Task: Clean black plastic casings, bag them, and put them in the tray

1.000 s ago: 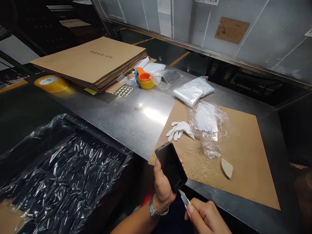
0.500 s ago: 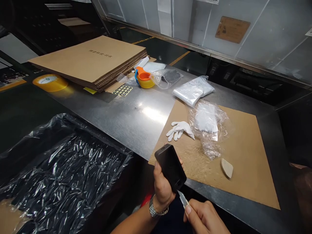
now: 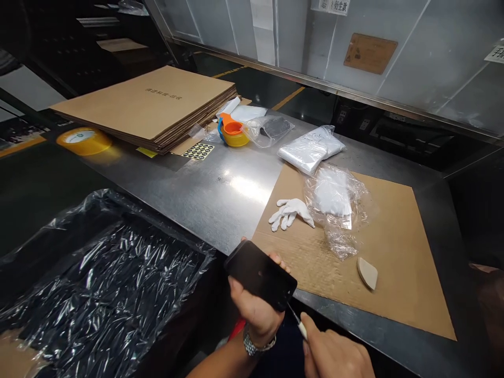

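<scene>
My left hand (image 3: 256,311) grips a flat black rectangular part (image 3: 260,274) from below, holding it tilted just in front of the table's near edge. A metal watch (image 3: 258,344) is on that wrist. My right hand (image 3: 334,354), at the bottom of the view, is closed on a thin blade tool (image 3: 296,318). The blade's tip touches the lower right corner of the black part.
A cardboard sheet (image 3: 394,252) on the steel table (image 3: 205,194) carries a white glove (image 3: 289,211), a crumpled clear bag (image 3: 334,205) and a beige wedge (image 3: 367,273). Further back lie white bags (image 3: 311,148), an orange cup (image 3: 233,132), stacked cardboard (image 3: 153,102) and yellow tape (image 3: 83,140). Black plastic (image 3: 98,283) fills a bin on the left.
My left hand has turned the black part from nearly upright to lying flatter, its long side now pointing left. My right hand stayed low with the blade at the part's corner.
</scene>
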A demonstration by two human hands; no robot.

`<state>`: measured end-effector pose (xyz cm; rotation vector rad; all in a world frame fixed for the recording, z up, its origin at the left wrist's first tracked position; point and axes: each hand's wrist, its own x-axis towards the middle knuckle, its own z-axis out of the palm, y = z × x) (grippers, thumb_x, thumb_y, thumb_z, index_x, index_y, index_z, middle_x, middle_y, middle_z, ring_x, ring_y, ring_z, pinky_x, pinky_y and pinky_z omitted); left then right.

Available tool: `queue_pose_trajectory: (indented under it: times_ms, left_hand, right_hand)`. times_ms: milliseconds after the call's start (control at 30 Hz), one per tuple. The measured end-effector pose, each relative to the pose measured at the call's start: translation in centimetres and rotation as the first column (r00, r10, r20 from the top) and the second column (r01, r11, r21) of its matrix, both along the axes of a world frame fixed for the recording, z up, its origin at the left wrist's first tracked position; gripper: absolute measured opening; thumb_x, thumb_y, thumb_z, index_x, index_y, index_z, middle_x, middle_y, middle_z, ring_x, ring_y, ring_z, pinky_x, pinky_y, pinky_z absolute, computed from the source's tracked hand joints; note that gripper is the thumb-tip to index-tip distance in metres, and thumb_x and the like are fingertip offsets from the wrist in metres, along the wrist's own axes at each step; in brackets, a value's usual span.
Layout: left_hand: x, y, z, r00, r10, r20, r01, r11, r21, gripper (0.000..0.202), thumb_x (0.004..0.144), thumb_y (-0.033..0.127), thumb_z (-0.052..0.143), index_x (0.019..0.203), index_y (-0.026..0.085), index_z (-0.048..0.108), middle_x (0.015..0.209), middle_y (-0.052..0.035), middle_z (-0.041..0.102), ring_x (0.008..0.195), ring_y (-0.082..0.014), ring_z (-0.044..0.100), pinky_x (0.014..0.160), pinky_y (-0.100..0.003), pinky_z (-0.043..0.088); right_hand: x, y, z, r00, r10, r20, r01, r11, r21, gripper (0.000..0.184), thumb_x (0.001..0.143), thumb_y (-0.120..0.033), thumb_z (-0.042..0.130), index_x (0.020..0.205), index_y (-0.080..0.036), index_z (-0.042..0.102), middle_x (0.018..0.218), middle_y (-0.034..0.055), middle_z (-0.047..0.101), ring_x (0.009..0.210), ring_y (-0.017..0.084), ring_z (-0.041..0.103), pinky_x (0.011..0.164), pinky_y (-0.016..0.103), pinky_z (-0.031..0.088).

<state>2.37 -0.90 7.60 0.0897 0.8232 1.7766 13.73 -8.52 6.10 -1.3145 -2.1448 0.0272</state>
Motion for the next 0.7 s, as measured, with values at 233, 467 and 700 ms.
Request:
queue_pose_trajectory:
  times_ms: [233, 467, 700]
  left_hand:
    - [0.06, -0.1, 0.02, 0.996, 0.063, -0.055, -0.06, 0.996, 0.061, 0.05, 0.072, 0.06, 0.053, 0.117, 0.039, 0.055, 0.066, -0.0017, 0.06, 0.06, -0.0164, 0.052, 0.056, -0.027, 0.048]
    - [0.36, -0.12, 0.45, 0.988, 0.104, -0.113, -0.093, 0.991, 0.091, 0.044, 0.077, 0.059, 0.045, 0.115, 0.039, 0.057, 0.065, -0.0001, 0.059, 0.06, -0.0157, 0.052, 0.056, -0.025, 0.048]
    - [0.36, -0.17, 0.33, 0.986, 0.106, -0.125, -0.098, 0.992, 0.075, 0.045, 0.076, 0.058, 0.048, 0.116, 0.04, 0.056, 0.066, -0.0003, 0.06, 0.06, -0.0163, 0.052, 0.056, -0.027, 0.048]
  right_hand:
    - [-0.11, 0.32, -0.07, 0.954, 0.02, 0.298, -0.085, 0.975, 0.207, 0.026, 0.077, 0.002, 0.047, 0.093, -0.002, 0.067, 0.043, -0.0055, 0.044, 0.032, 0.006, 0.043, 0.035, 0.023, 0.027]
    - [-0.34, 0.13, -0.22, 0.959, 0.021, 0.281, -0.076, 0.98, 0.184, 0.029, 0.076, 0.004, 0.045, 0.091, -0.003, 0.068, 0.042, -0.0054, 0.043, 0.032, 0.006, 0.043, 0.035, 0.024, 0.026]
    - [-0.1, -0.03, -0.92, 0.952, 0.015, 0.307, -0.069, 0.983, 0.168, 0.029, 0.076, 0.003, 0.045, 0.093, -0.004, 0.067, 0.043, -0.0049, 0.042, 0.033, 0.007, 0.042, 0.036, 0.024, 0.025]
